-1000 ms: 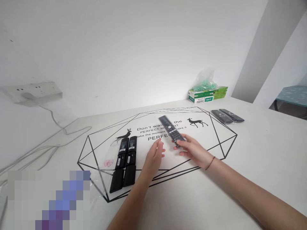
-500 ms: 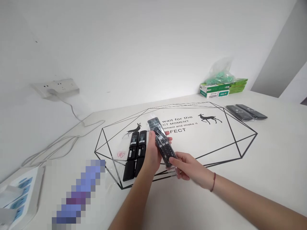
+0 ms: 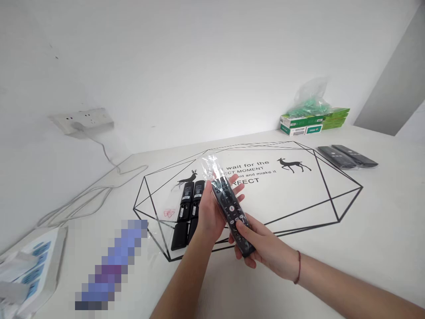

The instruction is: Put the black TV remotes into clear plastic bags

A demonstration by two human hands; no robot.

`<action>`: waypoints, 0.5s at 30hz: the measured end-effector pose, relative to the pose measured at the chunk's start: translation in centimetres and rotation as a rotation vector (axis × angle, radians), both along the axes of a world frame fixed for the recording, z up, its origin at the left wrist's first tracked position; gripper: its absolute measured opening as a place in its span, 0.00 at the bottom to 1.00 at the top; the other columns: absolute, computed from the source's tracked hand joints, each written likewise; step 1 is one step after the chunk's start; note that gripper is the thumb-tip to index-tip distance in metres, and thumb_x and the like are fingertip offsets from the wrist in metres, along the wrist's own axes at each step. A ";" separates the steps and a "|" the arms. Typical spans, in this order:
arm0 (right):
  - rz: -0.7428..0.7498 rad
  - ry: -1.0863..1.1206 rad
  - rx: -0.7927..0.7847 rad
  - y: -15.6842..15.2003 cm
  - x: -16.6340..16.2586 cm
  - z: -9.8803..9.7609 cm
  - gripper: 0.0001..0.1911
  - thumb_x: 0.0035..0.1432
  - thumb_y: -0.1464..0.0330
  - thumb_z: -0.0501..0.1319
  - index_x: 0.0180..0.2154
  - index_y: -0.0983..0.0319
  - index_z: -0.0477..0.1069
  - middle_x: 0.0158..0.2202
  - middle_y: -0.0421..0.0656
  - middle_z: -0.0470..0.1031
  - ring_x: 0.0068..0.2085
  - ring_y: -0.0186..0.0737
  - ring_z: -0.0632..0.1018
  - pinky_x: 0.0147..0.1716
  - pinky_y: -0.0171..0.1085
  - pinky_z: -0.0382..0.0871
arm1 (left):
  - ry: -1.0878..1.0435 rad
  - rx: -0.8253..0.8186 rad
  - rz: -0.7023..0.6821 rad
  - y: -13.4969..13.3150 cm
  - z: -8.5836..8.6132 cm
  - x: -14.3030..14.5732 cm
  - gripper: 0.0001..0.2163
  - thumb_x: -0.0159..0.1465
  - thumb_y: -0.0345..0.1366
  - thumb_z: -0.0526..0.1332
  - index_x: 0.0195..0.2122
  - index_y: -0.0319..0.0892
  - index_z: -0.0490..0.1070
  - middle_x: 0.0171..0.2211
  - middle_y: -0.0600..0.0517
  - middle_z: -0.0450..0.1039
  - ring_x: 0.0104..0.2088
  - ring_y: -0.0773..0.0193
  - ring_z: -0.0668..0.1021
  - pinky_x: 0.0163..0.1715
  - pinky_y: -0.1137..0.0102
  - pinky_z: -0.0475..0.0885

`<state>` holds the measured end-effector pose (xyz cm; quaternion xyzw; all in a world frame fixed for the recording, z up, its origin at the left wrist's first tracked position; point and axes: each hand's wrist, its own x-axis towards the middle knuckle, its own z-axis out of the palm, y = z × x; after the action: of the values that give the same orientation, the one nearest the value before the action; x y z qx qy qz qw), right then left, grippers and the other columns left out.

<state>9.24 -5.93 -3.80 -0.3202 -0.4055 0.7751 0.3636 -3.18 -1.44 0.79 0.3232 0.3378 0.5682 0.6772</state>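
A black remote control lies slanted between my hands, its upper part inside a clear plastic bag. The bag's crumpled end sticks out past the remote's far end. My left hand cradles the bagged upper part, thumb along the left edge and fingers showing on the right. Lower down, my right hand grips the remote's near end, thumb on the buttons, and this end looks bare of plastic. Left of my hands, two black remotes lie face down with battery compartments uncovered; a loose black battery cover is below.
Two dark bagged remotes lie at the right. Green and white boxes stand by the wall with a plastic bag on top. At left are a power strip, cables and a wall socket. A blurred-out blue patch covers something front left.
My right hand has moved the remote down toward me. Its near end has come out of the plastic, and more loose bag shows beyond its far end.
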 end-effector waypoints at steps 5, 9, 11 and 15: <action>0.013 -0.041 0.078 0.4 0.3 0.0 0.22 0.56 0.50 0.59 0.40 0.61 0.62 0.33 0.41 0.71 0.25 0.30 0.73 0.16 0.27 0.58 | 0.073 -0.025 0.074 -0.3 0.0 0.3 0.20 0.65 0.47 0.53 0.56 0.47 0.64 0.54 0.46 0.71 0.47 0.57 0.78 0.47 0.62 0.73; 0.103 -0.075 0.122 0.2 0.3 -0.2 0.22 0.56 0.50 0.59 0.36 0.62 0.61 0.26 0.38 0.71 0.19 0.28 0.70 0.13 0.27 0.55 | 0.012 0.009 0.254 0.4 1.8 -0.8 0.21 0.65 0.44 0.55 0.59 0.52 0.59 0.52 0.48 0.72 0.46 0.59 0.79 0.46 0.62 0.74; 0.154 -0.086 0.124 0.0 0.2 -0.5 0.22 0.56 0.49 0.59 0.33 0.62 0.60 0.23 0.37 0.70 0.18 0.28 0.69 0.12 0.26 0.53 | -0.024 0.051 0.393 0.9 3.6 -2.6 0.18 0.66 0.42 0.55 0.57 0.52 0.61 0.49 0.49 0.74 0.44 0.60 0.79 0.45 0.63 0.75; 0.206 -0.120 0.101 -0.2 0.0 -0.8 0.23 0.55 0.48 0.59 0.32 0.62 0.60 0.24 0.37 0.70 0.18 0.27 0.69 0.12 0.26 0.54 | 0.050 0.164 0.629 1.7 7.9 -8.7 0.11 0.66 0.38 0.52 0.46 0.48 0.69 0.35 0.52 0.75 0.36 0.66 0.79 0.42 0.66 0.76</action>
<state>9.26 -6.18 -4.63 -0.3041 -0.4957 0.7664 0.2728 -11.92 0.30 8.68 0.2705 0.3909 0.7666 0.4317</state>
